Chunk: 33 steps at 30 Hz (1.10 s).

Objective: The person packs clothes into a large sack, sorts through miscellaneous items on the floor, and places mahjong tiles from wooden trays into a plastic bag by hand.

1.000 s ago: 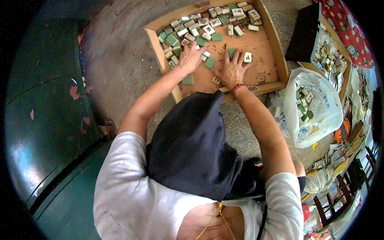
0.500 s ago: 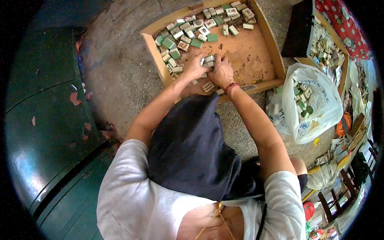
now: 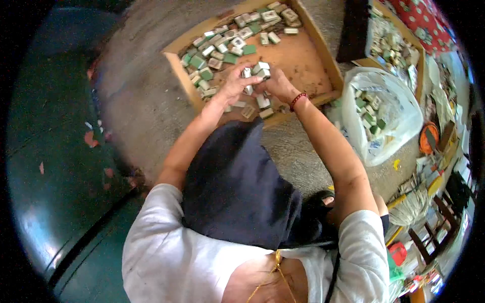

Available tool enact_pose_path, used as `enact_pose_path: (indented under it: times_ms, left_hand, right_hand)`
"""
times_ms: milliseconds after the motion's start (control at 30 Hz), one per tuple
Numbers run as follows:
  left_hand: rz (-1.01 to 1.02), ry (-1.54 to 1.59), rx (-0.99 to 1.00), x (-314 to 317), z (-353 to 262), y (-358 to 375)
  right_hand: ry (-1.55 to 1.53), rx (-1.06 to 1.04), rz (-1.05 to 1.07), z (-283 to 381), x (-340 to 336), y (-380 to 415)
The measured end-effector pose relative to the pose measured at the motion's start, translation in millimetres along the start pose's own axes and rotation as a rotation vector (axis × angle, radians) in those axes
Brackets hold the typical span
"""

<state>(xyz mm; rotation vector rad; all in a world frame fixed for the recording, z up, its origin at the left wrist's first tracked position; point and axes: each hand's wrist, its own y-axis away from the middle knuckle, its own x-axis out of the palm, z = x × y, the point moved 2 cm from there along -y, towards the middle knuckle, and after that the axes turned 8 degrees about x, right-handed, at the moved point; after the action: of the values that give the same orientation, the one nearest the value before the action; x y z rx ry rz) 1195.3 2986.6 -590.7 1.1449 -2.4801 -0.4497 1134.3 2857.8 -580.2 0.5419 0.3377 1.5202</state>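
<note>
My left hand [image 3: 235, 85] is closed around the left side of a small cluster of green-and-white mahjong tiles [image 3: 261, 68]. From the right, my right hand [image 3: 278, 86] closes on the same cluster, its fingertips partly hidden behind the tiles. Both hands are over the near part of a shallow wooden tray [image 3: 323, 53]. Just below them, a few loose tiles [image 3: 247, 111] lie by the tray's near edge. Many more mahjong tiles [image 3: 214, 63], some face up and some green side up, are spread over the tray's left and far parts.
Right of the tray stands a white plastic bag [image 3: 401, 129] with tiles inside. Behind it is another box [image 3: 418, 76] full of small pieces. A dark green surface [image 3: 50, 151] fills the left side. Assorted clutter, including an orange round object [image 3: 428, 138], lies at the right.
Both hands have lifted the tile cluster a little from the tray floor and hold it between them. The view has shifted, so the tray and bag appear further left.
</note>
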Motion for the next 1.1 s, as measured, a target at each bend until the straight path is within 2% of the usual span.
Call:
enact_pose_path:
  times_ms: [67,133,200,233,267,367,433,467,500,533,600,667,700,733,767,800,833,867,900,933,967,1000,1067,1100]
  left_hand:
    - [0.101,0.032,0.076,29.6,-29.4,-4.3]
    - [0.127,-0.036,0.150,66.0,-57.4,-6.2]
    - [0.188,0.041,0.219,108.4,-69.3,-11.0]
    - [0.238,0.072,0.257,132.7,-71.7,-10.8]
    - [0.283,0.102,0.297,159.2,-73.7,-9.5]
    - [0.431,0.112,0.175,235.9,-72.1,-3.4]
    - [0.538,0.088,0.081,277.1,-55.0,-8.2]
    - [0.589,-0.043,0.096,294.2,-35.5,-16.6]
    - [0.754,-0.263,0.095,296.3,-50.3,-10.2]
    - [0.629,-0.610,0.440,307.5,-22.1,-26.3]
    - [0.544,-0.718,0.552,287.6,-45.4,-20.0]
    - [0.470,-0.651,0.707,248.1,-64.2,-43.2]
    - [0.314,-0.676,0.811,222.8,-54.8,-71.0]
    - [0.157,-0.696,0.912,196.9,-44.9,-97.1]
    - [0.115,-0.821,0.754,169.4,-53.6,-106.8]
    - [0.070,-0.937,0.593,139.5,-63.5,-113.4]
    - [0.040,-1.114,0.598,113.1,-57.3,-132.2]
    - [0.007,-1.290,0.602,89.8,-50.4,-147.5]
    - [0.067,-1.405,0.486,73.1,-60.7,-148.3]
    - [0.127,-1.514,0.366,58.3,-71.5,-150.1]
    - [0.172,-1.581,0.361,33.3,-51.8,-182.4]
    - [0.155,-1.578,0.377,29.3,-58.8,-189.9]
    - [0.349,-1.835,0.184,25.8,-59.4,-191.3]
    - [0.343,-1.796,0.165,27.5,-64.8,-187.7]
  right_hand:
    - [0.048,0.051,-0.108,26.0,-27.1,24.2]
    - [0.164,-0.006,-0.135,38.0,-57.5,37.9]
    - [0.437,-0.311,-0.241,39.1,-100.4,53.8]
    - [0.366,-0.109,-0.265,51.2,-115.1,85.3]
    - [0.242,-0.071,-0.240,70.8,-120.1,120.8]
    - [0.504,0.147,-0.401,67.9,-162.3,188.0]
    - [0.383,0.202,-0.399,47.8,-185.6,220.3]
    - [0.311,0.286,-0.431,43.5,-190.8,231.6]
    - [0.356,0.392,-0.449,31.8,-202.4,242.0]
    - [0.365,0.380,-0.434,26.1,-210.5,243.4]
    - [1.152,-0.048,-0.546,31.4,-217.5,237.9]
    - [1.164,-0.004,-0.600,62.8,-202.8,209.3]
    - [1.135,0.049,-0.516,98.7,-175.0,193.2]
    - [0.991,0.011,-0.441,117.3,-155.7,173.5]
    - [0.868,-0.171,-0.370,95.7,-166.8,131.4]
    - [1.052,-0.289,-0.374,94.1,-160.6,97.9]
    - [1.084,-0.375,-0.328,96.7,-148.5,66.7]
    - [1.192,-0.273,-0.298,102.7,-131.4,42.0]
    - [1.446,-0.133,-0.176,104.2,-118.9,7.5]
    - [1.517,-0.091,-0.233,101.5,-108.6,-13.9]
    - [1.587,-0.048,-0.296,100.4,-102.3,-33.5]
    - [1.601,-0.059,-0.308,102.3,-98.0,-49.3]
    - [1.741,0.058,-0.256,101.5,-95.2,-76.9]
    - [1.723,0.067,-0.277,98.6,-99.6,-89.9]
